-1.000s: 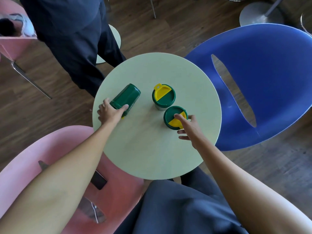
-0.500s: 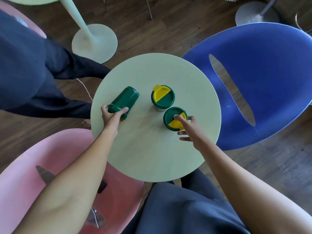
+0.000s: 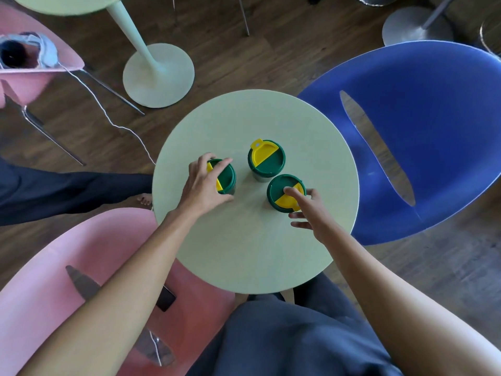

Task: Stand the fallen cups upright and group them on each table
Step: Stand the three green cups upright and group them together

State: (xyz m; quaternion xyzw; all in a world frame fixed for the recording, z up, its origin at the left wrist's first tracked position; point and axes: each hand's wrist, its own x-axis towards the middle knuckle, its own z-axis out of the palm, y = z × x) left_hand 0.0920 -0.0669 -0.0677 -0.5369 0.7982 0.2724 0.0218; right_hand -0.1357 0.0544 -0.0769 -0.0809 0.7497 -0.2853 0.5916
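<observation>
Left hand [image 3: 206, 183] wraps the left cup [image 3: 226, 177], upright on the bench [image 3: 244, 253], fingers over its lid. Right hand [image 3: 311, 210] is loose, fingertips on the near-right cup [image 3: 282, 189]; third cup [image 3: 267, 158] stands untouched behind. Cup bodies mostly hidden under lids and hands.

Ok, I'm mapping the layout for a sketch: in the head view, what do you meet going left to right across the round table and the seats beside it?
Pink chair → cup under the left hand → middle cup → cup at the right hand → blue chair.
</observation>
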